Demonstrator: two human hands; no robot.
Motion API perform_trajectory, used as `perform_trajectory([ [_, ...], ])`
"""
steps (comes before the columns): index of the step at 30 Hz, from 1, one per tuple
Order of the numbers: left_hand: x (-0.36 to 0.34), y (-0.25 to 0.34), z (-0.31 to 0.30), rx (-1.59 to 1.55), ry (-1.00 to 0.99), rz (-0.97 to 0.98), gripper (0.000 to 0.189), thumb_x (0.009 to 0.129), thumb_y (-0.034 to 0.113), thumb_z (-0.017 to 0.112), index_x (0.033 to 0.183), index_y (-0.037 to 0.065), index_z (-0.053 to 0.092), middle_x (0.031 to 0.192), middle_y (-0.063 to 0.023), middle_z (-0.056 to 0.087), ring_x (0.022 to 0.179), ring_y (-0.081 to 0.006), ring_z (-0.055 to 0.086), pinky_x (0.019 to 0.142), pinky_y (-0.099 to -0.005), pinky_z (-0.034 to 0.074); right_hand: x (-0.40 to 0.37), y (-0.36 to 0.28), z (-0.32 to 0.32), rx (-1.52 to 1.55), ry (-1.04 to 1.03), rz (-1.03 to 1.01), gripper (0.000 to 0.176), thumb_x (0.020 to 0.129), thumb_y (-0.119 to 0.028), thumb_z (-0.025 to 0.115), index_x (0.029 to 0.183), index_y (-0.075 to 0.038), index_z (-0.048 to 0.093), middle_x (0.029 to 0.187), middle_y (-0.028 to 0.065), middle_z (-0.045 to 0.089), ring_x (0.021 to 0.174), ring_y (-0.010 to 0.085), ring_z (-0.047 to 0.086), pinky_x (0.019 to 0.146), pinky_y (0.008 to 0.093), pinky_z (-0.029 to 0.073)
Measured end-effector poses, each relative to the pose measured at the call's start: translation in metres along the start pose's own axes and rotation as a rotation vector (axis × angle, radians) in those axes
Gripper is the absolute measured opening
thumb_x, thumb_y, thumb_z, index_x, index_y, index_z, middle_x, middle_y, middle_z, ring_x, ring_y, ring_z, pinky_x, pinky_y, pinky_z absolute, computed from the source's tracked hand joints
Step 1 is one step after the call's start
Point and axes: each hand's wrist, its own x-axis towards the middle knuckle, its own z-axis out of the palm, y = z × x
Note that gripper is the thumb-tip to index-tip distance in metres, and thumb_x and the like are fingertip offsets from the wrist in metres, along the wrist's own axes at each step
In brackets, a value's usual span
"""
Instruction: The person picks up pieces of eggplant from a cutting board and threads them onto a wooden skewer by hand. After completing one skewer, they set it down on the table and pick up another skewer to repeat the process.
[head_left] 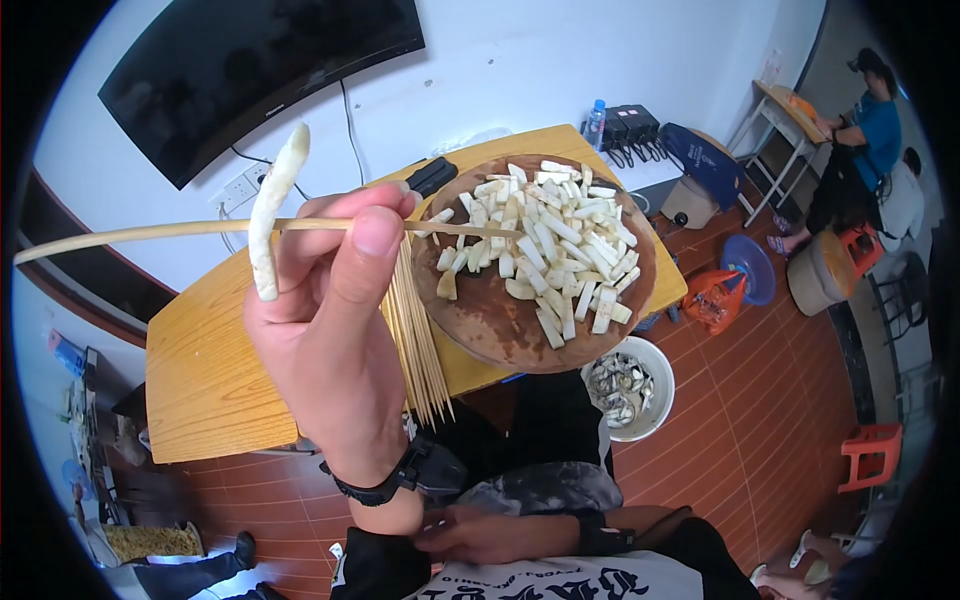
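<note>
My left hand [345, 300] is raised and closed, pinching a thin wooden skewer [160, 233] between thumb and fingers. A long pale strip [270, 215] hangs on the skewer left of the fingers. The skewer's other end reaches over a round wooden board [480, 325], which holds a heap of cut pale strips [560, 240]. More bare skewers [415, 340] lie beside the board, partly behind my left hand. Low in the view, my right hand [490, 537] rests with its fingers curled against my left forearm.
The yellow table [220, 350] carries the board and a black object [432, 177]. A white bucket [660, 385] stands below its right edge. Further right are an orange bag [712, 300], a purple basin [752, 268] and a seated person [870, 140]. A screen [260, 70] hangs on the wall.
</note>
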Motion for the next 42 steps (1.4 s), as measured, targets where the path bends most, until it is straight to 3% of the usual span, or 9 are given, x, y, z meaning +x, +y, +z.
perform_trajectory([
  [4, -0.002, -0.003, -0.001, 0.009, -0.012, -0.014, 0.012, 0.096, 0.007, 0.068, 0.104, 0.001, 0.074, 0.107, -0.0128, 0.072, 0.102, -0.0237, 0.065, 0.096, -0.0368, 0.048, 0.001, 0.002, 0.003, 0.040, -0.011, 0.078, 0.055, 0.093, -0.003, 0.068, 0.143, -0.001, 0.044, 0.133, 0.0080, 0.058, 0.119, 0.0163, 0.058, 0.100, 0.0289, 0.047],
  [7, -0.003, -0.001, 0.002, -0.001, 0.014, -0.013, 0.011, 0.092, 0.006, 0.071, 0.101, 0.000, 0.073, 0.104, -0.0137, 0.073, 0.099, -0.0226, 0.066, 0.095, -0.0352, 0.050, 0.005, 0.001, 0.011, 0.014, -0.002, -0.226, 0.050, 0.094, -0.004, 0.069, 0.139, -0.004, 0.046, 0.119, 0.0032, 0.060, 0.106, 0.0119, 0.060, 0.090, 0.0278, 0.049],
  [13, -0.006, 0.001, 0.007, 0.020, 0.057, -0.009, 0.013, 0.088, 0.005, 0.076, 0.099, -0.002, 0.072, 0.101, -0.0143, 0.072, 0.096, -0.0206, 0.067, 0.091, -0.0315, 0.051, -0.001, 0.004, 0.002, -0.007, 0.082, 0.016, 0.053, 0.093, 0.000, 0.067, 0.140, -0.004, 0.045, 0.125, 0.0042, 0.059, 0.115, 0.0135, 0.057, 0.100, 0.0298, 0.045],
  [19, -0.007, 0.000, 0.001, -0.007, -0.014, -0.037, 0.011, 0.091, 0.005, 0.072, 0.100, -0.001, 0.072, 0.104, -0.0131, 0.071, 0.100, -0.0226, 0.065, 0.094, -0.0341, 0.048, 0.012, 0.008, -0.004, 0.024, 0.049, -0.154, 0.050, 0.094, 0.000, 0.067, 0.139, -0.006, 0.047, 0.107, 0.0009, 0.061, 0.091, 0.0095, 0.060, 0.078, 0.0250, 0.049],
  [21, -0.008, 0.000, 0.006, -0.007, 0.055, -0.030, 0.017, 0.086, 0.003, 0.078, 0.099, -0.005, 0.073, 0.100, -0.0140, 0.072, 0.091, -0.0184, 0.068, 0.086, -0.0293, 0.051, 0.006, 0.007, 0.000, 0.029, 0.079, -0.089, 0.052, 0.094, 0.000, 0.066, 0.142, -0.005, 0.045, 0.112, 0.0023, 0.061, 0.097, 0.0109, 0.061, 0.083, 0.0265, 0.049],
  [26, -0.007, -0.001, 0.002, 0.038, -0.020, -0.019, 0.011, 0.091, 0.004, 0.071, 0.101, -0.002, 0.072, 0.104, -0.0145, 0.070, 0.100, -0.0233, 0.064, 0.092, -0.0331, 0.049, -0.002, 0.000, 0.002, 0.037, 0.044, 0.004, 0.056, 0.093, 0.001, 0.065, 0.144, -0.002, 0.043, 0.122, 0.0056, 0.060, 0.112, 0.0161, 0.060, 0.098, 0.0316, 0.049],
  [31, -0.008, 0.001, 0.006, -0.005, 0.027, -0.034, 0.015, 0.086, 0.001, 0.077, 0.099, -0.007, 0.072, 0.101, -0.0153, 0.072, 0.091, -0.0189, 0.068, 0.086, -0.0295, 0.051, 0.010, 0.003, -0.008, 0.035, 0.011, -0.139, 0.058, 0.093, 0.000, 0.065, 0.145, -0.003, 0.040, 0.123, 0.0068, 0.061, 0.108, 0.0172, 0.062, 0.091, 0.0327, 0.052],
  [37, -0.008, -0.003, 0.002, 0.027, 0.027, -0.036, 0.015, 0.086, 0.000, 0.077, 0.098, -0.007, 0.073, 0.101, -0.0154, 0.073, 0.089, -0.0173, 0.068, 0.084, -0.0276, 0.051, -0.003, 0.004, -0.001, 0.039, 0.048, 0.019, 0.058, 0.095, -0.003, 0.064, 0.147, -0.003, 0.037, 0.123, 0.0102, 0.062, 0.107, 0.0181, 0.064, 0.088, 0.0327, 0.054],
  [42, -0.013, -0.008, -0.020, 0.086, 0.018, -0.096, 0.013, 0.086, -0.001, 0.077, 0.097, -0.006, 0.073, 0.098, -0.0146, 0.073, 0.089, -0.0178, 0.069, 0.084, -0.0284, 0.051, -0.063, -0.042, 0.030, -0.177, -0.118, -0.149, 0.041, 0.098, -0.015, 0.064, 0.132, 0.002, 0.050, 0.109, 0.0141, 0.065, 0.097, 0.0199, 0.069, 0.084, 0.0300, 0.056],
])
